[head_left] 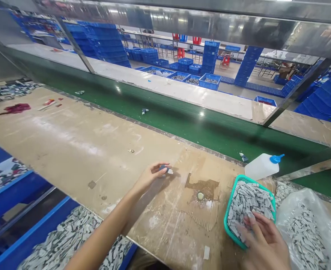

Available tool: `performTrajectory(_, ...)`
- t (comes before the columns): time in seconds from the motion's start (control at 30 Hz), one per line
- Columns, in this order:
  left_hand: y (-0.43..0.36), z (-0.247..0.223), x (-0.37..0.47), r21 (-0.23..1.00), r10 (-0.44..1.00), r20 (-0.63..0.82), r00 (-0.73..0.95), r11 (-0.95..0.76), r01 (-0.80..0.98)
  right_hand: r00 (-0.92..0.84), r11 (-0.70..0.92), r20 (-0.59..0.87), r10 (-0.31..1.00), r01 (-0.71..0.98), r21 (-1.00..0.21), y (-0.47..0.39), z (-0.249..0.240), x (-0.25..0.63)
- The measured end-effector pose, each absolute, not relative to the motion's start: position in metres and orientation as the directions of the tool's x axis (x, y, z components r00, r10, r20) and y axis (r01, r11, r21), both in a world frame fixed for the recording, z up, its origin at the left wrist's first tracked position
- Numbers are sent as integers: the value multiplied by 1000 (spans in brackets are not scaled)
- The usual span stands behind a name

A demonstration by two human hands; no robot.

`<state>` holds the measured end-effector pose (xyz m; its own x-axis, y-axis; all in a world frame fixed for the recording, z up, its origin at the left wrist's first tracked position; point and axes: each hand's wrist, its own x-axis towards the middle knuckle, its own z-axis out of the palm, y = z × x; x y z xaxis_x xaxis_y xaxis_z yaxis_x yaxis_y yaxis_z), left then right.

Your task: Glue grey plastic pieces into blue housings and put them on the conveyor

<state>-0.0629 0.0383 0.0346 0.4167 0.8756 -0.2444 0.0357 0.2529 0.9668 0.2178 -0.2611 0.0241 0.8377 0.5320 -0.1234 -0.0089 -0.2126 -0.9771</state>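
My left hand (155,172) is closed in a pinch around a small dark blue and white plastic part (163,168), held just above the tan worktable. My right hand (264,240) reaches over a green basket (226,221) filled with small grey plastic pieces (248,198). Its fingertips come together on a grey piece among them, though the thumb side is smeared by motion. A white squeeze bottle (259,167) with a blue spout lies tilted behind the basket. Right of the basket sits a clear plastic bag (306,198) of similar pieces.
A round light disc (200,196) is set in a worn patch of the worktable (112,146). Beyond runs a green conveyor belt (171,120) carrying a few parts. Blue bins (53,225) of pieces stand below the front edge. Metal posts (297,92) rise beyond the belt.
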Motion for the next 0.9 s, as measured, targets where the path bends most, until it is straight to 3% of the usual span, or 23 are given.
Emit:
performTrajectory(0.13,18,31,-87,924,911,-291,292,347,-163,809,-235,-183,559,-57,-970,-260,27,207)
performTrajectory(0.33,3,17,-115,945,949,-299,100,309,-106,770,-299,-178,612,18,-954,-257,35,189)
performTrajectory(0.6,18,11,-100,921,964,-228,139,167,353,726,-270,-179,663,8,-963,-251,49,169)
performTrajectory(0.73,23,10,-83,755,978,-40,205,-104,647,735,-263,-228,638,-70,-962,-258,37,159)
performTrajectory(0.8,24,12,-76,691,974,-6,225,-159,705,748,-261,-247,617,-101,-960,-264,29,157)
performTrajectory(0.9,15,24,-52,712,955,32,296,-230,663,791,-224,-164,590,-35,-974,-277,27,155)
